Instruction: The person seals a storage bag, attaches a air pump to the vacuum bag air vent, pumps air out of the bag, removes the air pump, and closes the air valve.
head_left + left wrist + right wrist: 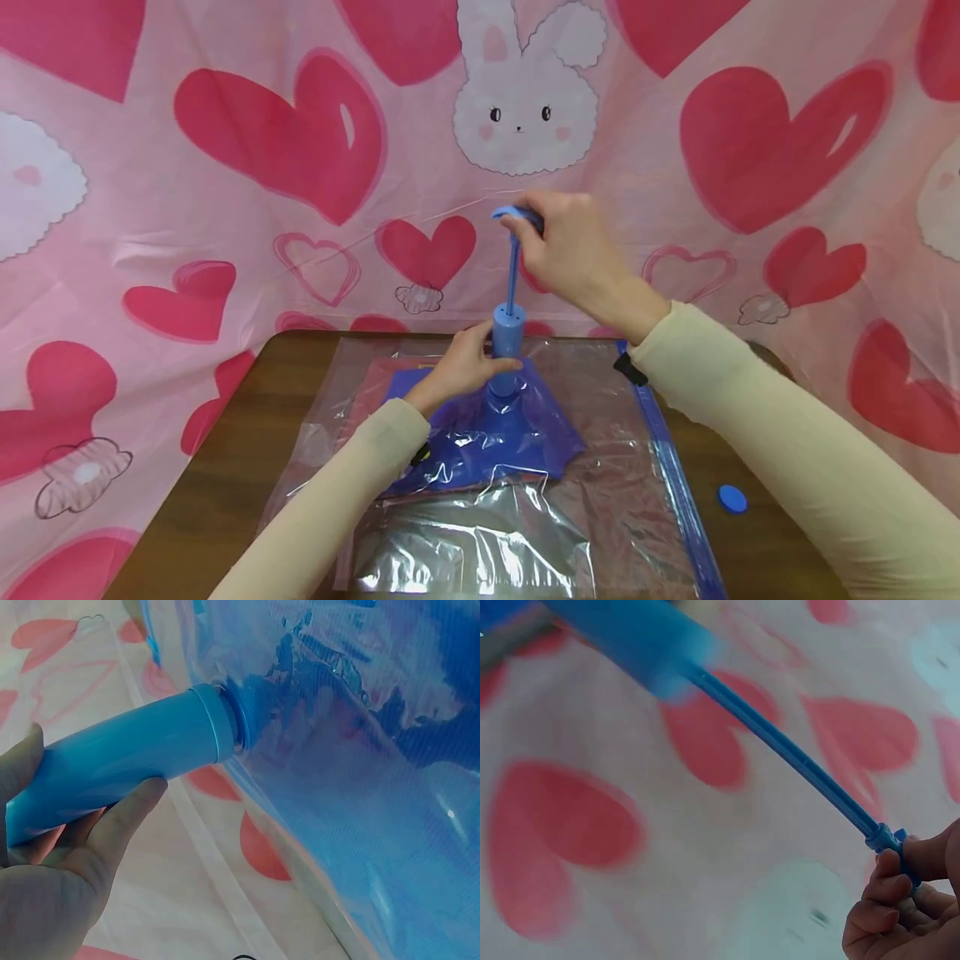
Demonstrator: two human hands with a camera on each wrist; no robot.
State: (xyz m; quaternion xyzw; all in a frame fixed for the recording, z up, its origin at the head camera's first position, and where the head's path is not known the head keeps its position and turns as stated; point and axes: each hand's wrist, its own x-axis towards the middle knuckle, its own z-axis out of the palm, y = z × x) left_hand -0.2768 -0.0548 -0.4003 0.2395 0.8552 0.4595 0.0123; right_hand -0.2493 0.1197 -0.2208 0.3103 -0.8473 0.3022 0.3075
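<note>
A blue hand pump [507, 335] stands upright on a clear plastic vacuum storage bag [600, 517], its lower end at the bag's valve. My left hand [467, 360] grips the pump's barrel; in the left wrist view the thumb and fingers wrap the barrel [127, 761]. My right hand [562, 242] holds the pump's handle [517, 213] high, with the rod [513, 279] drawn far out of the barrel. In the right wrist view, curled fingers clasp the handle end of the rod [787, 754]. Inside the bag lies folded blue fabric [480, 442], with a reddish layer beneath.
A round blue cap [732, 499] lies on the brown wooden table [202, 467], right of the bag. Along the bag's right side runs a blue zip edge [675, 483] with a black slider [630, 368]. A pink curtain [420, 167] with hearts and rabbits hangs behind.
</note>
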